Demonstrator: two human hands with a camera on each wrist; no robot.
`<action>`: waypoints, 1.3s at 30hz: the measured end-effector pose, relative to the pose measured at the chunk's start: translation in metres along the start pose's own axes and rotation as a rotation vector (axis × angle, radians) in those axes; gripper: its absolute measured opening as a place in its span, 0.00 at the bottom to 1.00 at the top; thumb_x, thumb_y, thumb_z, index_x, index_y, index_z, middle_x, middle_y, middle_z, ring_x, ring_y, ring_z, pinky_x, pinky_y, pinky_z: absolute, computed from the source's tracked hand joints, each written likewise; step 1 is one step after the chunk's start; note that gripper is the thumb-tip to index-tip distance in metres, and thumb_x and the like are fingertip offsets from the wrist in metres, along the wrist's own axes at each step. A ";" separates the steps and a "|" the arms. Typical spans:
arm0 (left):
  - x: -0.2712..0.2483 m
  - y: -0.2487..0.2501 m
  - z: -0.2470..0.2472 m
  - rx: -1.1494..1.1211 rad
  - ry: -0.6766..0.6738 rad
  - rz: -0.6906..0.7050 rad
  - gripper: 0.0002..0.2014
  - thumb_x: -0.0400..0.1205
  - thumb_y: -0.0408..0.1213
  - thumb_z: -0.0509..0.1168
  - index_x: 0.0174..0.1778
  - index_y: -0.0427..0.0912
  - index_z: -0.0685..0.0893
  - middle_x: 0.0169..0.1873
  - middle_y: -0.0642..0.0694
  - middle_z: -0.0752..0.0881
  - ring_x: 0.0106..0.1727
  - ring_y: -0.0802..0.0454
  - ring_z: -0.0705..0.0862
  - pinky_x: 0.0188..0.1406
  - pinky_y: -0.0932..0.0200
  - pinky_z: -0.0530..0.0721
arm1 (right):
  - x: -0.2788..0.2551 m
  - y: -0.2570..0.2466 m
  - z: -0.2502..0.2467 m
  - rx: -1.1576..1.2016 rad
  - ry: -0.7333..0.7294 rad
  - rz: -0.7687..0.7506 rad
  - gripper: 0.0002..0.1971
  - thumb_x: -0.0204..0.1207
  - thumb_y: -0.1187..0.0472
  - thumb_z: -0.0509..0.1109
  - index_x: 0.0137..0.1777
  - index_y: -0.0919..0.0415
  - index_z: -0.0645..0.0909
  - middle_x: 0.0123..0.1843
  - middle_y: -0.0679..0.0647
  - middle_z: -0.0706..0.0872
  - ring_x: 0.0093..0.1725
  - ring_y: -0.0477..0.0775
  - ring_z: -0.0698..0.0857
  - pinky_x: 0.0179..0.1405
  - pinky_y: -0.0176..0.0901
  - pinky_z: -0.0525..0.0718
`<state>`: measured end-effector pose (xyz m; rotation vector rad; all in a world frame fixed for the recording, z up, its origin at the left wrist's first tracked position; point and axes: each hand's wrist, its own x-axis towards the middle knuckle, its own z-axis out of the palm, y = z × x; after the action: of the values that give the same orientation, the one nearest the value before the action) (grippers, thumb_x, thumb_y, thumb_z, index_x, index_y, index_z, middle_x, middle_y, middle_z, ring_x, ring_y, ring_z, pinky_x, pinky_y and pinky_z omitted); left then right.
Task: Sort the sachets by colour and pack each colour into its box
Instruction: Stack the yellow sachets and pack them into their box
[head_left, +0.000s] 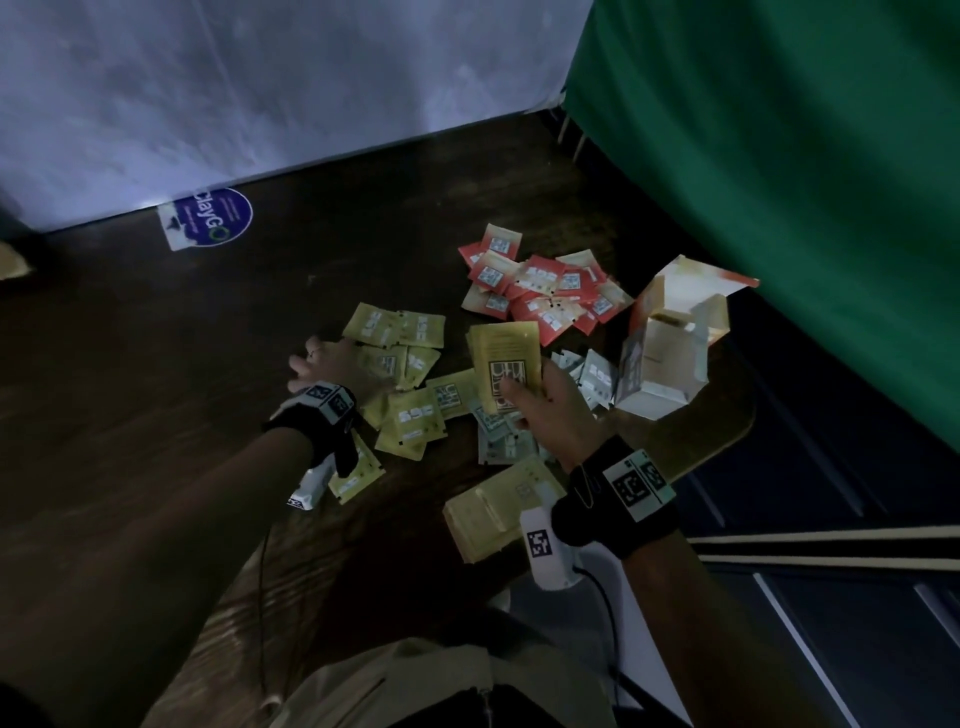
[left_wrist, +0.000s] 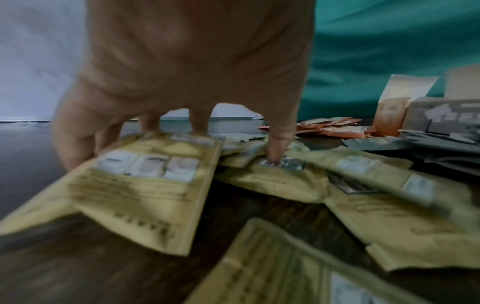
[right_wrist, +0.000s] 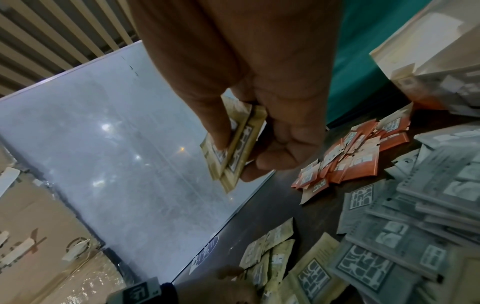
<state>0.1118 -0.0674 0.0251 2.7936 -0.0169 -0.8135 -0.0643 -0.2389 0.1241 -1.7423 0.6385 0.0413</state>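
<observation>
Dark table (head_left: 182, 364): yellow sachets (head_left: 505, 364) pinched in right hand (head_left: 550, 415), raised.

head looks down; wrists close over sachets (head_left: 410, 410).

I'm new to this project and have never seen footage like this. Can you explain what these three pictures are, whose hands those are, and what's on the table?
No machine here: a person wears three cameras, one on the head and one on each wrist. The head view looks down at both hands over a dark wooden table. The other two look along each hand at its fingers.

On the table lie loose sachets in three colours: yellow sachets, red sachets farther back, and grey sachets to the right. An open box stands beside the grey ones, and a yellow box lies near the right wrist.

The right hand holds a small stack of yellow sachets in its grip. The left hand reaches down with its fingers on the loose yellow ones, one fingertip pressing a sachet.
</observation>
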 end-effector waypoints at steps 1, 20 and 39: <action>0.000 0.000 0.002 0.012 0.024 -0.002 0.38 0.68 0.62 0.72 0.71 0.53 0.69 0.76 0.41 0.60 0.72 0.31 0.62 0.64 0.30 0.70 | 0.000 0.000 0.000 0.000 0.000 0.005 0.16 0.83 0.61 0.64 0.69 0.58 0.74 0.57 0.50 0.82 0.58 0.52 0.82 0.57 0.49 0.81; -0.121 0.025 -0.058 -1.053 -0.264 0.438 0.17 0.82 0.27 0.62 0.66 0.35 0.69 0.54 0.33 0.83 0.43 0.44 0.88 0.35 0.50 0.89 | 0.000 -0.030 0.031 0.368 -0.128 0.119 0.15 0.82 0.64 0.65 0.68 0.63 0.76 0.47 0.49 0.85 0.40 0.44 0.83 0.24 0.29 0.78; -0.120 0.043 -0.078 -1.240 -0.399 0.309 0.28 0.82 0.22 0.59 0.78 0.35 0.59 0.70 0.41 0.78 0.59 0.48 0.83 0.48 0.53 0.88 | -0.004 -0.024 0.005 0.305 -0.338 0.033 0.10 0.79 0.70 0.65 0.53 0.55 0.80 0.43 0.45 0.89 0.39 0.41 0.88 0.34 0.33 0.83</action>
<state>0.0539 -0.0831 0.1625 1.4139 -0.0065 -0.8562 -0.0555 -0.2300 0.1452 -1.3883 0.4000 0.2443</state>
